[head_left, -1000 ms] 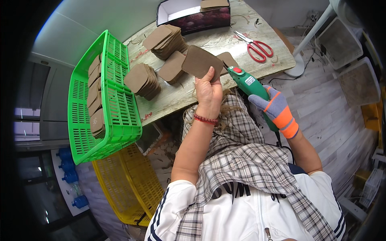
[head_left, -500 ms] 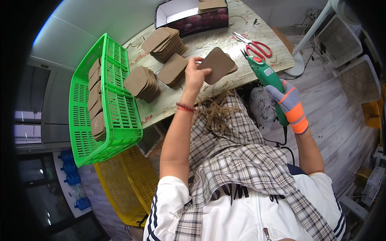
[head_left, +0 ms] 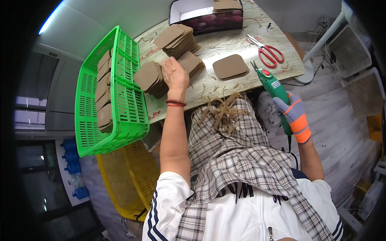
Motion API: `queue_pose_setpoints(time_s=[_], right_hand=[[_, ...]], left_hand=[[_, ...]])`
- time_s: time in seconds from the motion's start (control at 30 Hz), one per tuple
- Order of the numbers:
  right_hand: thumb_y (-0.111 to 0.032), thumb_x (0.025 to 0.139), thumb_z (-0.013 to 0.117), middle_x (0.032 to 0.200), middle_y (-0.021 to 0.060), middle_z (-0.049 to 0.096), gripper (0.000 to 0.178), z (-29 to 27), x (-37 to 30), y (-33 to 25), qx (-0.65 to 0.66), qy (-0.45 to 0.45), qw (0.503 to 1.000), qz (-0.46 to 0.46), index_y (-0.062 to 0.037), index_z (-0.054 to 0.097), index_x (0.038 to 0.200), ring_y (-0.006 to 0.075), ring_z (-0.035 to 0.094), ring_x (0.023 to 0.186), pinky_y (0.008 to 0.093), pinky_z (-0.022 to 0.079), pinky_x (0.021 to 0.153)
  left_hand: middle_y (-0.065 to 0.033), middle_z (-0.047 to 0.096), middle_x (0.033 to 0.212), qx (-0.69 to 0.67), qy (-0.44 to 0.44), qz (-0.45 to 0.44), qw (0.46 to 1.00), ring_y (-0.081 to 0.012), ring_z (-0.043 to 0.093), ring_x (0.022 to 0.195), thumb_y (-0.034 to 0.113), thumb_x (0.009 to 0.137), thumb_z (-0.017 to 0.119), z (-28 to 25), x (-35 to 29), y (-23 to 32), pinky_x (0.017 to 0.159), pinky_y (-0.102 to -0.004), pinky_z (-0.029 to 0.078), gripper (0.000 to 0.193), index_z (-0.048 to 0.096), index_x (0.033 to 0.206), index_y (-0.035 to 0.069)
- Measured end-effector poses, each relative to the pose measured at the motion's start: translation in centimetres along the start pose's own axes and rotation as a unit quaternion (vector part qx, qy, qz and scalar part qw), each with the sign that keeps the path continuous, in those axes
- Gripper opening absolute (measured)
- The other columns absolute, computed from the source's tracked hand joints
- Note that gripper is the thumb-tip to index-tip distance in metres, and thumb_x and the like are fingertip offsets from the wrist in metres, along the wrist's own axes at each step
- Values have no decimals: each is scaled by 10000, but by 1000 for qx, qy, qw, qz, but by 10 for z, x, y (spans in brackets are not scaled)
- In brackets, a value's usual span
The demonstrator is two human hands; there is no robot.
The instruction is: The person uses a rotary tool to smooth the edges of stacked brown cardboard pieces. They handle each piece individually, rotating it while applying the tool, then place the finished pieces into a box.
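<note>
My left hand is between the near-left stack of brown rounded pads and the middle stack, its fingers stretched out against the near-left stack's edge. Its palm side is hidden. A brown rounded pad piece lies flat on the table to the right. My right hand, in a grey and orange glove, grips green electric scissors with a red button. Their blades point up and left, near the table's front edge. Red-handled scissors lie just beyond these blades.
A green plastic basket with more brown pads stands at left, above a yellow basket. At the back of the table are a taller pad stack and a dark box. Brown trimmings lie on my lap.
My left hand has moved left from the pad it held to the stacks, and that pad is no longer seen in its fingers. My right hand still grips the electric scissors.
</note>
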State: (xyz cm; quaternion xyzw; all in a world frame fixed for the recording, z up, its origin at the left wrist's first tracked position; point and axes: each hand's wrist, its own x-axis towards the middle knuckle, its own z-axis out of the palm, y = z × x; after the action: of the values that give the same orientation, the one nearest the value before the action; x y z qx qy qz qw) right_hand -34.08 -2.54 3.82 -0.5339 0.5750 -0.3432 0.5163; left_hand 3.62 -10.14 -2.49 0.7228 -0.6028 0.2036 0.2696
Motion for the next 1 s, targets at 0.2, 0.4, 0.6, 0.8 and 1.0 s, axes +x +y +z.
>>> queue_pose_setpoints(time_s=[0.2,0.4,0.6,0.8,1.0], right_hand=[[-196,812,705,665,-17,566,296,16,2,5,-20,-19,999,-43,-1,577,994,38,487,523,201,391,464],[-210,806,716,658,-7,566,329,18,0,7,-23,-35,998,-38,1,578,1018,40,483,520,200,383,459],[-247,789,730,671,-5,569,372,30,-9,-11,-62,-45,994,-72,10,593,1022,42,483,566,212,395,507],[-255,782,736,696,-6,579,377,44,-10,-23,-66,-47,992,-102,13,602,1012,45,494,606,212,412,554],[-244,803,719,682,-13,572,327,41,-8,-27,-20,-71,996,-51,-4,598,988,35,492,582,201,404,530]], left_hand=[[-235,496,1151,2,-228,-84,970,-398,454,1095,77,783,497,2,7,-14,941,-459,383,304,503,1058,-54],[-202,574,945,-80,-86,-97,988,-387,523,949,50,689,649,-36,8,10,909,-441,399,303,506,945,-29],[-61,629,969,-641,29,-296,708,-216,590,955,-9,822,640,-30,-12,9,825,-341,489,317,480,1093,29],[-90,559,1173,-880,53,-402,247,-263,554,1070,0,868,587,-49,-22,85,911,-465,490,382,465,1224,64],[-103,555,1179,-885,39,-375,272,-269,544,1094,-43,858,571,-57,-21,113,990,-475,448,376,467,1211,37]])
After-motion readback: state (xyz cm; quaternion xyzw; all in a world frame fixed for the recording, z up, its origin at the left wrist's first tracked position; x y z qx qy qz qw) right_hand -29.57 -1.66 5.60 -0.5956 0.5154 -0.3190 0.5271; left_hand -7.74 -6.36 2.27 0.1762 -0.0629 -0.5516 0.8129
